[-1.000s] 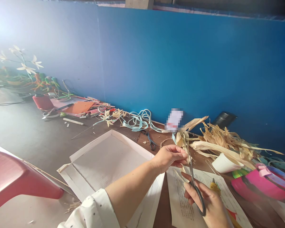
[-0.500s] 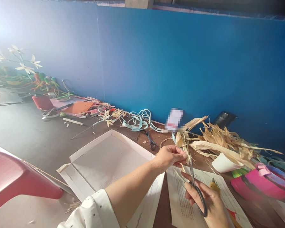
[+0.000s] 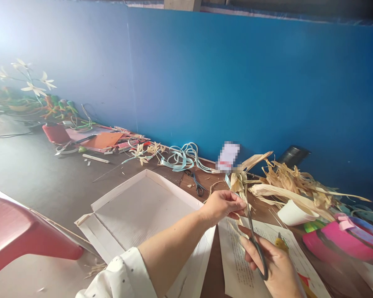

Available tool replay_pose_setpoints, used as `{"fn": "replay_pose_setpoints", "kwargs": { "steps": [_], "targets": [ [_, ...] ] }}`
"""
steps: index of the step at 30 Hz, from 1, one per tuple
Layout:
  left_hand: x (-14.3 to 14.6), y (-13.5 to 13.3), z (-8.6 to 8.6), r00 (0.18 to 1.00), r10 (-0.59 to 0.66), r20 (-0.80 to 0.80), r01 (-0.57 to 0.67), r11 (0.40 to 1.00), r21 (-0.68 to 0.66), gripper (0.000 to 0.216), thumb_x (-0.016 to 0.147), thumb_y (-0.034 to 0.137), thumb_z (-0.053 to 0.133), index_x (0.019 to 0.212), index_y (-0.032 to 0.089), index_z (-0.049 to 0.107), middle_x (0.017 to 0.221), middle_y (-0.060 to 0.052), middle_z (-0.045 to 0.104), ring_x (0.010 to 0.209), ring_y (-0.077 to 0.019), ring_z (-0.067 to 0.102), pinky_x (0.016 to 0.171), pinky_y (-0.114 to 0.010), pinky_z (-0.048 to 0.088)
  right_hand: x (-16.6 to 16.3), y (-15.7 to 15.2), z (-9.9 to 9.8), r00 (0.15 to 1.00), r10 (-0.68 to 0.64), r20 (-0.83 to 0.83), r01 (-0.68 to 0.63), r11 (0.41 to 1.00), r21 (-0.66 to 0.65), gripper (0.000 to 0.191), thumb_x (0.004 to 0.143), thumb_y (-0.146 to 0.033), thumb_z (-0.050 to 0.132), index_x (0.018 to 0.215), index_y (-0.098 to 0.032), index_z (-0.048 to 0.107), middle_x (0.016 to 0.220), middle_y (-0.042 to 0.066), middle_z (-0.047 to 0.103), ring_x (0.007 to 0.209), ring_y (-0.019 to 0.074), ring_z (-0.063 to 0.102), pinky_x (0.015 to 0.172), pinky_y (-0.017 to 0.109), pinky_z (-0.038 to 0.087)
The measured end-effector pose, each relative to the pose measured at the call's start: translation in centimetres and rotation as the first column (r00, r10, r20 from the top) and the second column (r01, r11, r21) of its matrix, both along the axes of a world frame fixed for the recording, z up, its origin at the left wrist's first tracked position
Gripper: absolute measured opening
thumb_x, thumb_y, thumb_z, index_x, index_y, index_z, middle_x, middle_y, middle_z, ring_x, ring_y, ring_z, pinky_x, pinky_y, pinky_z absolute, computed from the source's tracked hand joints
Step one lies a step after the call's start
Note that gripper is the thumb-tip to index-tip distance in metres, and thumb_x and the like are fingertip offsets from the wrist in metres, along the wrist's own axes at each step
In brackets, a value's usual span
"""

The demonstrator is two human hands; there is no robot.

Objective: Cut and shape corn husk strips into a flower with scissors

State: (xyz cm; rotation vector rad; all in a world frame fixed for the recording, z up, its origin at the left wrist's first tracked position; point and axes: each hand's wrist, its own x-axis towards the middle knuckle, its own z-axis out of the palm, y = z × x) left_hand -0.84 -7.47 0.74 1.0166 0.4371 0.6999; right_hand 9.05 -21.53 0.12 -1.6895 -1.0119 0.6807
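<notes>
My left hand (image 3: pixel 224 205) pinches a pale strip of dried corn husk (image 3: pixel 235 231), its loose end hanging below the fingers. In my right hand (image 3: pixel 272 256) is a pair of scissors (image 3: pixel 255 242) with black handles, blades pointing up and away from me. The blades run close beside my left fingertips; whether they touch the husk is hard to make out. Under both hands lies a printed sheet (image 3: pixel 236 265). Just beyond my fingers a bunch of dried husk (image 3: pixel 238 182) hangs together.
A shallow white box (image 3: pixel 118 198) lies left of my hands. Past it rest other scissors (image 3: pixel 198 184) and light-blue cord (image 3: pixel 186 157). Rightward are a husk pile (image 3: pixel 286 182), a white cup (image 3: pixel 296 213) and a pink container (image 3: pixel 332 238). A blue wall (image 3: pixel 251 82) borders the back.
My right hand and the scissors have shifted slightly, and the handle loops have drawn closer together. My left hand is nearly where it was.
</notes>
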Motion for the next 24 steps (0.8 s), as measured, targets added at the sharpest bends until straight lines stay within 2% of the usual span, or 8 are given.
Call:
{"fn": "replay_pose_setpoints", "kwargs": {
  "steps": [6, 11, 18, 24],
  "targets": [
    [0.0, 0.0, 0.0, 1.000, 0.008, -0.009, -0.008, 1.000, -0.003, 0.044, 0.055, 0.046, 0.080, 0.074, 0.011, 0.060, 0.068, -0.002, 0.059, 0.063, -0.0097, 0.059, 0.057, -0.021, 0.047, 0.6, 0.1, -0.4, 0.999, 0.028, 0.019, -0.028, 0.999, -0.028, 0.037, 0.062, -0.051, 0.074, 0.087, -0.024, 0.076, 0.045, -0.003, 0.051, 0.041, 0.0128, 0.046, 0.042, 0.025, 0.040],
    [0.1, 0.0, 0.0, 1.000, 0.001, -0.017, -0.001, 1.000, -0.013, 0.046, 0.053, 0.047, 0.081, 0.073, 0.011, 0.060, 0.070, -0.002, 0.060, 0.065, -0.0108, 0.060, 0.059, -0.022, 0.047, 0.7, 0.1, -0.8, 1.000, -0.007, 0.012, 0.008, 1.000, -0.024, 0.041, 0.064, -0.051, 0.073, 0.093, -0.022, 0.075, 0.045, -0.004, 0.051, 0.042, 0.0113, 0.045, 0.043, 0.023, 0.040],
    [-0.2, 0.1, -0.1, 0.998, 0.038, -0.055, -0.037, 0.999, 0.009, 0.047, 0.053, 0.049, 0.080, 0.072, 0.012, 0.057, 0.069, -0.003, 0.059, 0.063, -0.0090, 0.056, 0.058, -0.021, 0.044, 2.6, 0.2, -0.8, 0.971, -0.197, -0.137, 0.196, 0.980, -0.020, 0.062, 0.054, -0.054, 0.080, 0.102, -0.017, 0.072, 0.062, 0.002, 0.067, 0.055, 0.0170, 0.059, 0.055, 0.025, 0.052],
    [0.0, 0.2, -0.5, 0.993, 0.020, -0.113, -0.012, 0.997, 0.070, 0.037, 0.059, 0.041, 0.076, 0.072, 0.014, 0.055, 0.070, -0.003, 0.060, 0.063, -0.0094, 0.056, 0.055, -0.020, 0.042, 3.5, 0.1, -0.1, 0.941, -0.300, -0.156, 0.314, 0.947, 0.074, 0.067, 0.059, -0.051, 0.079, 0.114, -0.015, 0.067, 0.078, 0.004, 0.070, 0.065, 0.0162, 0.062, 0.062, 0.024, 0.054]
  ]
}}
